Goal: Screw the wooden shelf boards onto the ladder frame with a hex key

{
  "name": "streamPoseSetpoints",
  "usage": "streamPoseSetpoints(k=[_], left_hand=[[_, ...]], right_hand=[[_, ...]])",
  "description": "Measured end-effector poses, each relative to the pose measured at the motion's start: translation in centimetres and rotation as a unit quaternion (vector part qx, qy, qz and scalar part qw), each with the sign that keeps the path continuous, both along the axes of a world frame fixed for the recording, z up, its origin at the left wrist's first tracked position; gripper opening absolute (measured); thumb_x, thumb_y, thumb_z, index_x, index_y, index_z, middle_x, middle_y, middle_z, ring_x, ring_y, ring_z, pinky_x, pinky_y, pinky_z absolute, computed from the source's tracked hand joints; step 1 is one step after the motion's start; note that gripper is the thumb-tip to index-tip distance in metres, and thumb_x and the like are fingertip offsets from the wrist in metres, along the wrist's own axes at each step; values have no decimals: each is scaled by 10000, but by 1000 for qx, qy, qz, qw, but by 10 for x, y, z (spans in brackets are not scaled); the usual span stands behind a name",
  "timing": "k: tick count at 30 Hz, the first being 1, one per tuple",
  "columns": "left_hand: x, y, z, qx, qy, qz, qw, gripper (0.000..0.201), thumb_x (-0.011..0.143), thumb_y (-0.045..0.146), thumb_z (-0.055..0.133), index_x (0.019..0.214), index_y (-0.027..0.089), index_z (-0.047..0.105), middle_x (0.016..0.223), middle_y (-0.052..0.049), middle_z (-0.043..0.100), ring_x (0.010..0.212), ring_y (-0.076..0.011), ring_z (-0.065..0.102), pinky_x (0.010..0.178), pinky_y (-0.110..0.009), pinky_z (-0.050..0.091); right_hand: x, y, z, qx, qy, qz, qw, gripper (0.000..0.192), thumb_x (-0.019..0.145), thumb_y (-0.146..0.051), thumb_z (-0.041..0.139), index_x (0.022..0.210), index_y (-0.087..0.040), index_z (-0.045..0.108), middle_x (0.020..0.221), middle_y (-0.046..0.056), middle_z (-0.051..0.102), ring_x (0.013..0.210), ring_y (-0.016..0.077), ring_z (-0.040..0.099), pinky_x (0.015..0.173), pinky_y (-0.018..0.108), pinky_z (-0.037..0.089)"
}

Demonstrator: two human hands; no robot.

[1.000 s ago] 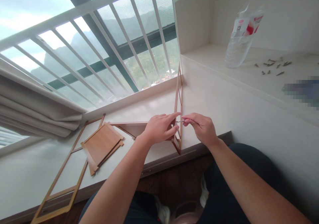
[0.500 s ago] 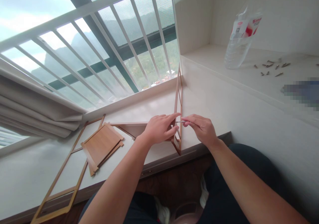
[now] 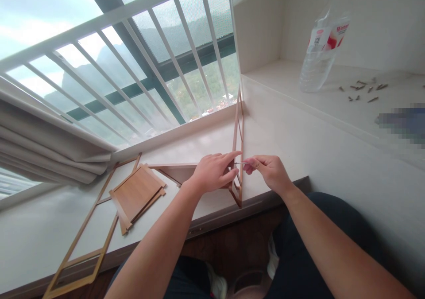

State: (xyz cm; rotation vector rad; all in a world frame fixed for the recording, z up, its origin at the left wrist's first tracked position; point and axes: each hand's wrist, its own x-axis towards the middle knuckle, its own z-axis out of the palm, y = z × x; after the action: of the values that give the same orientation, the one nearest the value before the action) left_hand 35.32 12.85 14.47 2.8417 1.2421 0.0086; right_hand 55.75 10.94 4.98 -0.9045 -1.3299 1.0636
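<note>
Right hand slightly nearer, pinching screw; left hand still gripping upright frame.

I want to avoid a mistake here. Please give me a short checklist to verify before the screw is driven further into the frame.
1. Left hand steadies the upright frame: ok.
2. Right hand pinches the screw: ok.
3. Screw points straight at the frame, roughly level: ok.
4. Screw tip sits in a hole: cannot tell, fingers hide it.
5. Frame's lower corner meets the shelf panel squarely: cannot tell.
6. Spare screws lie on the ledge near the bottle: ok.
</note>
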Motion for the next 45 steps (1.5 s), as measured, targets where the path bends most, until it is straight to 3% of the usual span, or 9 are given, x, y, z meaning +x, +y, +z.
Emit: streamPoseSetpoints(k=[5,8,10,14,18,33,38,41,45], left_hand=[[0,1,-1,4,-1,-2,1000,532,993,481,390,1488,286,415,1019,-30,726,959,-253,672,805,-360,474],[0,1,-2,5,1,-1,1000,530,992,488,394,1485,294,416,1018,-27,727,958,-250,672,802,-355,472],[0,1,-2,5,0,-1,1000,525,993,485,395,1482,295,419,1024,-25,727,959,-248,671,801,-353,471],[0,1,-1,4,-5,-2,1000,518,993,471,394,1477,291,423,1029,-24,727,960,-245,671,798,-349,470],[1,1,-1,3,-5,-1,1000,520,991,478,392,1476,295,430,1017,-21,725,953,-248,671,795,-353,471],[1,1,-1,-2,-6,-2,1000,527,989,462,396,1485,286,422,1042,-24,728,967,-245,669,804,-352,471],[0,1,0,-1,-5,-5,1000,531,987,465,403,1488,289,418,1026,-23,726,955,-249,667,798,-354,469],[0,1,0,-2,-5,-2,1000,521,987,465,404,1479,293,426,1014,-22,726,952,-250,668,794,-354,468],[0,0,-1,-3,-7,1,1000,519,991,475,396,1481,303,419,1034,-21,727,964,-248,668,808,-354,468]], right_hand=[[-14,0,-1,-154,155,60,974,498,857,-553,679,639,-108,728,485,47,612,374,129,523,376,250,410],[-18,-1,-1,-207,190,90,956,548,864,-555,645,516,-131,637,350,-12,446,266,92,374,302,225,257],[-19,-2,-1,-204,189,85,957,557,868,-556,636,500,-139,611,337,-31,399,261,80,344,305,217,232],[-16,-1,-1,-157,140,52,976,551,878,-586,629,579,-124,663,405,0,501,324,87,421,345,215,311],[-14,-1,1,-139,108,32,984,550,886,-589,627,580,-133,649,402,-2,506,329,86,422,350,212,318],[-10,-3,10,-157,166,32,973,523,816,-602,715,770,-82,758,613,80,674,475,155,598,462,290,513],[-2,-6,8,-40,21,-38,998,483,927,-578,596,846,-134,767,684,64,704,556,161,632,580,300,522],[0,-8,8,59,-87,-62,993,441,987,-520,524,827,-180,754,690,40,701,626,166,647,680,306,521],[1,-7,6,130,-134,-52,981,401,1009,-467,500,845,-191,741,707,35,706,632,167,644,689,305,526]])
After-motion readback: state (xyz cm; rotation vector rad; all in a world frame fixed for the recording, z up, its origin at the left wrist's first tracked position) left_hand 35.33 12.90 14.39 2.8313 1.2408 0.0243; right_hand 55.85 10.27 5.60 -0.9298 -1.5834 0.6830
